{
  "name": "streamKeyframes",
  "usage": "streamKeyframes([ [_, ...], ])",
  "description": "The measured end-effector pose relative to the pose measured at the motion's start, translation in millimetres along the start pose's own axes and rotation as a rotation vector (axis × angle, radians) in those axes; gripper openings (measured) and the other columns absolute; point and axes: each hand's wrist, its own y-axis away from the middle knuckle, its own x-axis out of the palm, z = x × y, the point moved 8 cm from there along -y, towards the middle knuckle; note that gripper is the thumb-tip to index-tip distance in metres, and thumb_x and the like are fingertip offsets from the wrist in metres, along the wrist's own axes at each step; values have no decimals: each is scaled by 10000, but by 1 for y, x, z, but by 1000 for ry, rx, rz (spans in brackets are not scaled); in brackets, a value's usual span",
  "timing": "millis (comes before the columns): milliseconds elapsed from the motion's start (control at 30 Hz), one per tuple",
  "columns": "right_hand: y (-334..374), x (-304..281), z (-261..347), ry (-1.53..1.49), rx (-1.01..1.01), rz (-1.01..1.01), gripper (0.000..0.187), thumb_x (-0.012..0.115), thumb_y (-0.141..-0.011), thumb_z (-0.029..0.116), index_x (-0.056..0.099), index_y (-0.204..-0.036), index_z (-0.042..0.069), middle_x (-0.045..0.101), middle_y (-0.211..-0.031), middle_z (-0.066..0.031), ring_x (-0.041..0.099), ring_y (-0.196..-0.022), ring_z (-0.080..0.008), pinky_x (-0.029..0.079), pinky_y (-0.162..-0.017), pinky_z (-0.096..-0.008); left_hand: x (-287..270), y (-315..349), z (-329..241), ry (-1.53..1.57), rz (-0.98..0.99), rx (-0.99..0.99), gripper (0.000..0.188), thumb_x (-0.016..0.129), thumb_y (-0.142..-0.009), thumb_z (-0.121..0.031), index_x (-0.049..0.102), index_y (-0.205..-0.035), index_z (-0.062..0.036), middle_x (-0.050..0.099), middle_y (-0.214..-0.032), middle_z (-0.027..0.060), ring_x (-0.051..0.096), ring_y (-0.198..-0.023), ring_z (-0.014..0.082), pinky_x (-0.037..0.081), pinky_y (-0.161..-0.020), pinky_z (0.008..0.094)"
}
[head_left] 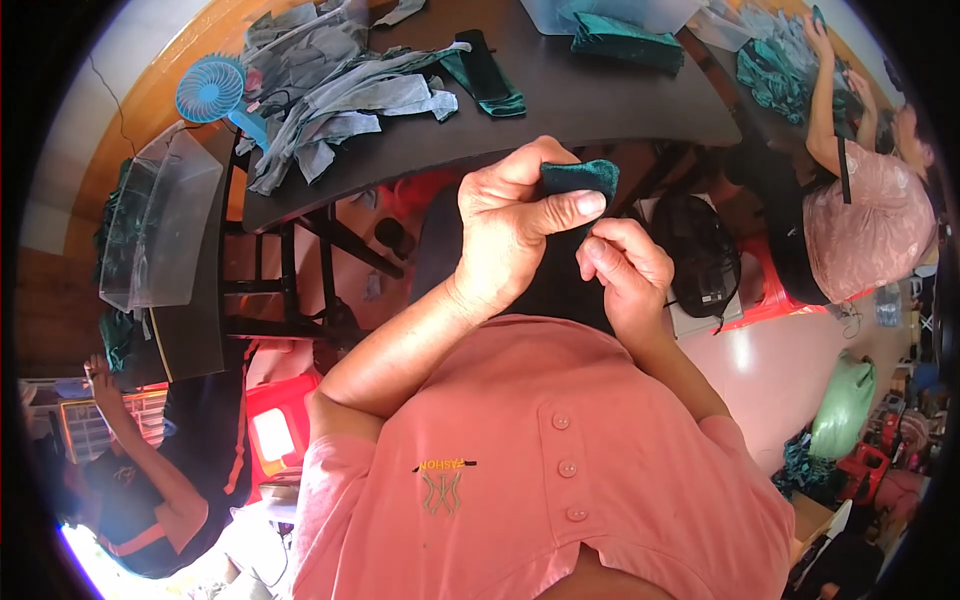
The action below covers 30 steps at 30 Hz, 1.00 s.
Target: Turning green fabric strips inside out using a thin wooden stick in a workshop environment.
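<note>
A small piece of dark green, velvety cloth (597, 176) is pinched in my left hand (500, 225), the thumb pressed flat over its face. Just below it and to the right, my right hand (632, 265) has its fingers curled into a pinch close to the cloth's lower end. Whatever lies between those fingertips is hidden or too small to make out. Both hands are raised in front of my body, short of the table's near edge. On the dark table (580, 105), a folded green velvet strip (487, 75) lies beside a heap of grey-green cloth strips (345, 95).
A blue fan (211, 89) stands at the table's left. Stacked green cloth (628, 45) lies by a clear bin (545, 14) at the back. Another clear bin (165, 235) is at far left. Co-workers sit at left (140, 500) and right (868, 220). A black fan (697, 255) stands right.
</note>
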Motion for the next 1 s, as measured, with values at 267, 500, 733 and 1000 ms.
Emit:
streamKeyframes([
  [267, 2, 12, -5, 47, 50, 91, 93, 576, -917, 61, 599, -887, -25, 587, -699, -37, 532, -621, -89, 427, -569, -239, -5, 6, 12, 144, -22, -9, 130, 764, -760, 24, 646, -799, -12, 590, -763, -4, 508, -709, 76, 417, -658, 225],
  [500, 8, 4, -13, 23, 7, 5, 109, 616, -904, 53, 628, -970, -34, 600, -728, -40, 521, -624, -83, 430, -575, -234, -22, 2, 4, 63, -66, 101, 219, 782, -739, -58, 632, -886, 6, 633, -876, 82, 611, -797, 171, 498, -748, 304],
  [733, 3, 2, -13, 5, 24, -46, 118, 625, -896, 44, 631, -976, -42, 592, -750, -34, 508, -630, -77, 408, -568, -228, -27, 14, 2, -6, -134, 169, 166, 622, -927, -167, 613, -964, -6, 638, -954, 93, 592, -819, 152, 476, -748, 269],
  [1000, 2, -4, -5, 8, 0, -84, 107, 629, -894, 47, 636, -962, -36, 584, -723, -26, 503, -611, -79, 406, -565, -227, -34, 14, 0, -116, -160, 191, 151, 603, -930, -108, 660, -995, 15, 650, -949, 75, 582, -823, 146, 460, -763, 264],
])
